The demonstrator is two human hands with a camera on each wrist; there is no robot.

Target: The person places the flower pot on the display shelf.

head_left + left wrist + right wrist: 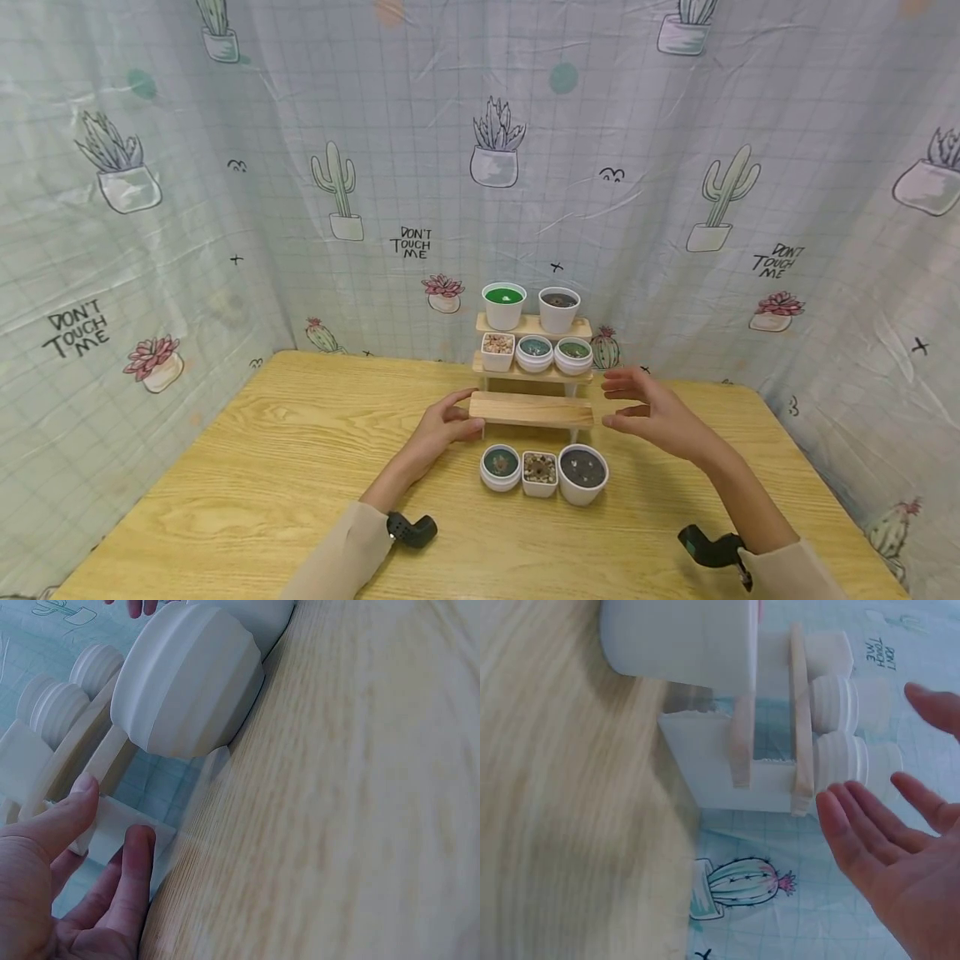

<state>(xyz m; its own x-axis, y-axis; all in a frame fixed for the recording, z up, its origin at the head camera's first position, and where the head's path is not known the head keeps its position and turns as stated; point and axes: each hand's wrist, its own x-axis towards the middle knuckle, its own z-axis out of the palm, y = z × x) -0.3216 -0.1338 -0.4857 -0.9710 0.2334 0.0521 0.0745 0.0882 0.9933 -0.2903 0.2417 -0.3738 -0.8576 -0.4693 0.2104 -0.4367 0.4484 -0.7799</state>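
Observation:
A stepped wooden plant stand (531,409) with white side panels stands on the table. My left hand (442,425) grips the left end of its lowest shelf, thumb at the front and index finger behind. In the left wrist view, the left thumb (71,806) lies against the board's end, beside the white side panel (112,825). My right hand (652,412) hovers apart from the stand's right end, fingers spread and holding nothing. In front of the stand sit a round ribbed pot (500,468), a square pot of pebbles (540,475) and a larger dark-filled pot (583,475).
On the middle shelf stand a square pebble pot (498,352) and two round pots (534,353). The top shelf bears a green-filled pot (504,307) and a dark-filled pot (559,310). A cactus-print curtain (525,208) encloses the wooden table (300,450).

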